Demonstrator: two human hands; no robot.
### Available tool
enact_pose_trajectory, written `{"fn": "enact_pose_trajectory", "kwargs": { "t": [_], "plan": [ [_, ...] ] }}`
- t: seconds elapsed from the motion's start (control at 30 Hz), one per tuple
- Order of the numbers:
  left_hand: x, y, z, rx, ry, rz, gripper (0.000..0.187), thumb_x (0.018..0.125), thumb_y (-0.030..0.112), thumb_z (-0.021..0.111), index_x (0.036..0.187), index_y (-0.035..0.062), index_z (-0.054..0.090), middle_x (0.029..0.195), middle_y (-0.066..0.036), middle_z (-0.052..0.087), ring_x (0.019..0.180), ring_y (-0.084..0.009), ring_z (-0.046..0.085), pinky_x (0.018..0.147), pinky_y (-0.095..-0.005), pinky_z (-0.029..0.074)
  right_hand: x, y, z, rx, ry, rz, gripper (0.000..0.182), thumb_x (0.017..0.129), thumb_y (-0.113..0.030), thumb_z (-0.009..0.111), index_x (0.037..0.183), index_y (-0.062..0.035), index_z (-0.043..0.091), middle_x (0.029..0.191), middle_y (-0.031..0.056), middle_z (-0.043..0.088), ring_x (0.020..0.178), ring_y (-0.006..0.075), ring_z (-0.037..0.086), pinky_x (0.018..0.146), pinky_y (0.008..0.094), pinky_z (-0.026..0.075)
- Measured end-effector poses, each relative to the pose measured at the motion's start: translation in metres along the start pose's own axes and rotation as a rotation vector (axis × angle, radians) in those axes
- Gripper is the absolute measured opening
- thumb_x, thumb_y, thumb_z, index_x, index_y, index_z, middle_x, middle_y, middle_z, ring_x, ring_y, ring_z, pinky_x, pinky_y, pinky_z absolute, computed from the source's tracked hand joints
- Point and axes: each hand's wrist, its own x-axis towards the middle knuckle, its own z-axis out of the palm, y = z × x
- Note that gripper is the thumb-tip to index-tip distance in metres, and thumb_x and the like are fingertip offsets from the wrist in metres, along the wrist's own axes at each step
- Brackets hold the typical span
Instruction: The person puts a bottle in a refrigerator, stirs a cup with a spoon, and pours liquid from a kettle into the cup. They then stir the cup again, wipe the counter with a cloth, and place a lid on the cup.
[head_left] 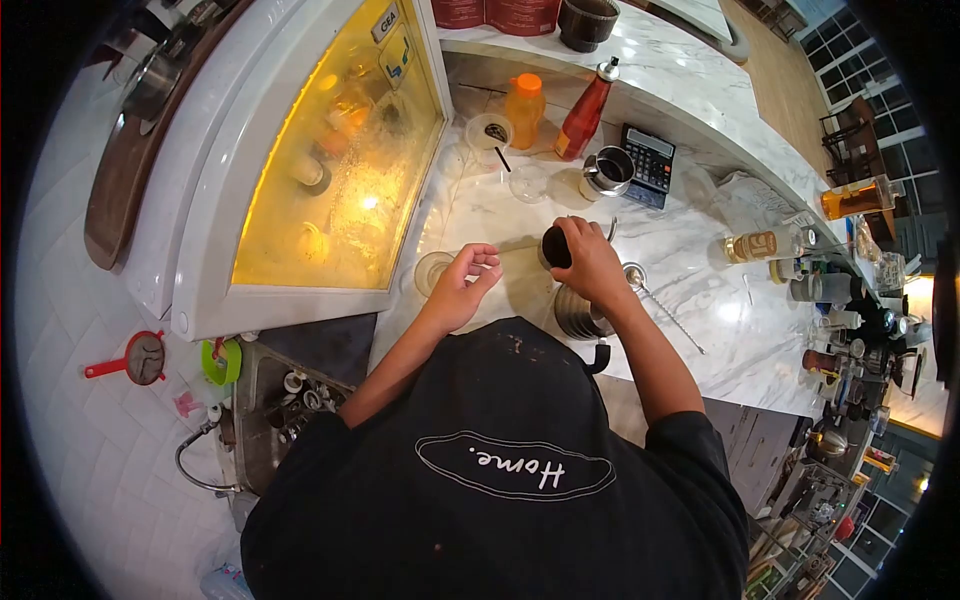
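My right hand (592,262) reaches over the marble counter (720,340), its fingers gripping the rim of a small cup (552,250) with a dark inside. My left hand (468,287) is apart from it, fingers loosely bent and thumb away from them, with nothing visible in it. Beside the left hand stands a clear cup (428,270), partly covered by the hand. Below the right hand sits a metal kettle (573,316) with a black handle (601,358). A twisted bar spoon (672,318) lies to the right of my right wrist.
Farther back are a metal pitcher (607,172), a calculator (650,160), a red bottle (585,115), an orange-capped bottle (525,110) and a clear cup with a straw (490,133). The fridge door (340,200) borders the left. A glass bottle (760,245) lies right.
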Motion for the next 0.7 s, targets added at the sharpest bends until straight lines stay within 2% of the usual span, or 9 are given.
{"fn": "enact_pose_trajectory", "kwargs": {
  "t": [0.07, 0.27, 0.7],
  "plan": [
    [0.0, -0.008, -0.001, -0.012, 0.013, 0.027, 0.045, 0.1, 0.023, 0.068, 0.138, 0.0077, 0.05, 0.121, -0.007, 0.061, 0.104, -0.0158, 0.059, 0.085, -0.0309, 0.05, 0.0, -0.005, -0.011, -0.006, 0.01, 0.001, 0.076, 0.065, -0.01, 0.085, 0.134, -0.0045, 0.053, 0.127, 0.0195, 0.062, 0.114, 0.0407, 0.059, 0.1, 0.0464, 0.052],
    [-0.001, -0.007, 0.002, -0.071, 0.095, 0.021, 0.057, 0.098, 0.023, 0.071, 0.145, 0.0098, 0.04, 0.124, -0.011, 0.057, 0.104, -0.0174, 0.058, 0.087, -0.0336, 0.05, 0.005, -0.021, -0.054, -0.044, 0.054, -0.002, 0.079, 0.066, -0.015, 0.084, 0.137, -0.0051, 0.052, 0.127, 0.0199, 0.063, 0.115, 0.0404, 0.059, 0.1, 0.0463, 0.051],
    [0.003, -0.016, 0.011, -0.029, -0.008, 0.046, 0.049, 0.099, 0.023, 0.07, 0.139, 0.0069, 0.048, 0.119, -0.008, 0.06, 0.103, -0.0171, 0.058, 0.09, -0.0333, 0.05, 0.021, -0.034, -0.158, -0.077, 0.07, -0.022, 0.079, 0.069, -0.017, 0.085, 0.139, -0.01, 0.05, 0.126, 0.0181, 0.064, 0.118, 0.0396, 0.058, 0.103, 0.0459, 0.048]
  ]
}}
